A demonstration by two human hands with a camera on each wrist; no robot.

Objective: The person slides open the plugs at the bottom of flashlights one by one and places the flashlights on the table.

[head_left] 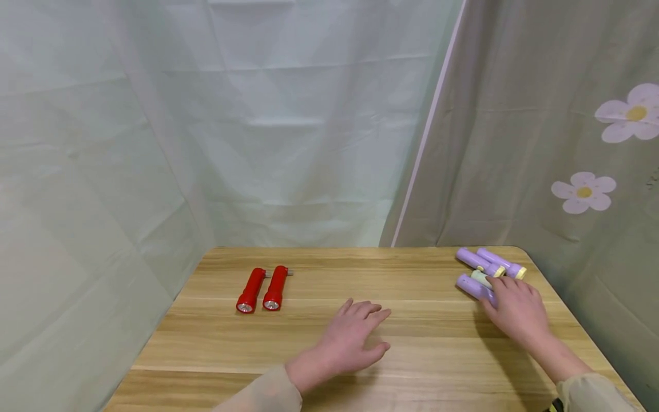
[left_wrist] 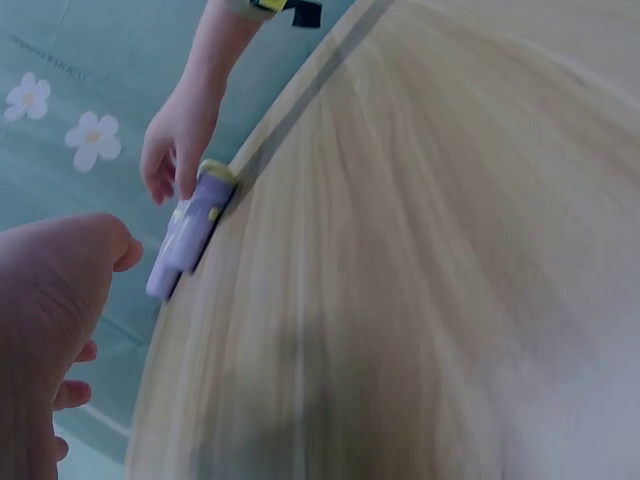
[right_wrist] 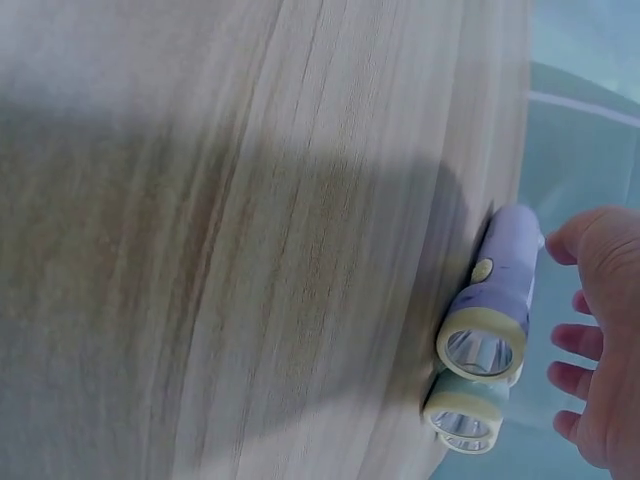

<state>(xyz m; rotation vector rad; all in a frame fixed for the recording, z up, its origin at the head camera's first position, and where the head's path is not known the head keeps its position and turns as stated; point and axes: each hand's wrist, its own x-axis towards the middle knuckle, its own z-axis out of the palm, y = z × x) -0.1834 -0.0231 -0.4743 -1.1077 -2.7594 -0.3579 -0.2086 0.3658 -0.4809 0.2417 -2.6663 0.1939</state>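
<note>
My right hand (head_left: 517,306) hangs low over a cluster of flashlights, thumb apart from the bent, loosely spread fingers. In the right wrist view nothing sits pinched between thumb and fingers; whether a fingertip brushes a barrel, I can't tell.

Just ahead of my right thumb lies a purple flashlight (head_left: 471,287). Right behind it, partly under my fingers, is a pale green flashlight (head_left: 481,278), close alongside; I can't tell whether the two touch. Beyond my fingertips, on the far side, lie a second purple flashlight (head_left: 476,261) and a third purple flashlight (head_left: 504,264), side by side.

My left hand (head_left: 350,337) hangs over the wooden tabletop (head_left: 427,372) with its fingers fanned and thumb out, holding nothing. Ahead of it and off to its left lie two red flashlights, the nearer to it (head_left: 276,288) and the outer one (head_left: 250,290).

To take a single barrel well, I'd judge it best to lower my thumb on one side and my fingers on the other, pinching at mid-body, clear of the wider head. These round bodies could roll if nudged, so I'd come straight down and lift before sliding anything sideways, keeping my knuckles off the far pair.
</note>
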